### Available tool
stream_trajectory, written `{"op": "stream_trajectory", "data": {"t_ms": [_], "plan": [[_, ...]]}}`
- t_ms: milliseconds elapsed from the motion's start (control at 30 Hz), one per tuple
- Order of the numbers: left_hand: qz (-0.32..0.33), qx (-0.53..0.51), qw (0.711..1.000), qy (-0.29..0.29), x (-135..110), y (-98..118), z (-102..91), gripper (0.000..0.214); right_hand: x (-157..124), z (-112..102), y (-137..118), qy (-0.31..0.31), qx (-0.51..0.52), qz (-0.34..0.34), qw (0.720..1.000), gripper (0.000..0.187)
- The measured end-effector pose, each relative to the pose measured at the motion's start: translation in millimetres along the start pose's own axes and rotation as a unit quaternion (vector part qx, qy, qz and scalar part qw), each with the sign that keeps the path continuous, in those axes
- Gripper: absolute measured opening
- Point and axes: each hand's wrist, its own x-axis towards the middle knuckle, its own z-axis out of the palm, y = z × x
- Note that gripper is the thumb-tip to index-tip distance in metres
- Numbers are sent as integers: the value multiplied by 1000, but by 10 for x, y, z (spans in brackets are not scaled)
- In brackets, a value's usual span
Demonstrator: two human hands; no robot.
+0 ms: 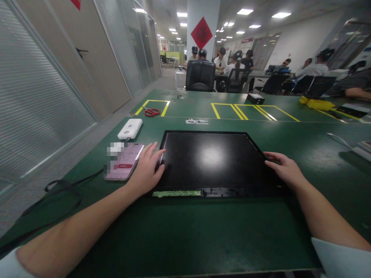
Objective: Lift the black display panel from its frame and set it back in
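A black display panel (pixel 213 160) lies flat on the green table (pixel 203 231), with a thin green circuit strip (pixel 176 193) along its near edge. My left hand (pixel 147 170) rests on the panel's left edge, fingers stretched out and slightly spread. At the panel's right edge my right hand (pixel 282 168) lies with its fingers extended flat against the frame. Neither hand has lifted anything.
A phone (pixel 124 161) with a lit screen and a white power bank (pixel 130 128) lie left of the panel. A black cable (pixel 62 189) loops at the left. Red scissors (pixel 151 112), small white parts (pixel 197 121), a black box (pixel 255 99) and yellow tape lie farther back. People sit beyond.
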Motion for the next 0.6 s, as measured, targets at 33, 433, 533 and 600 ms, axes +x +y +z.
{"op": "stream_trajectory", "data": {"t_ms": [33, 433, 533, 600], "plan": [[0, 12, 1000, 6, 0, -5, -4, 46, 0, -4, 5, 7, 0, 2, 1000, 44], [-83, -35, 989, -121, 88, -152, 63, 61, -2, 43, 36, -89, -6, -36, 995, 53], [-86, -53, 989, -103, 86, -177, 63, 56, 8, 42, 58, -97, -10, -42, 994, 53], [-88, -62, 990, -93, 85, -192, 64, 54, 10, 38, 61, -100, -13, -42, 994, 54]]}}
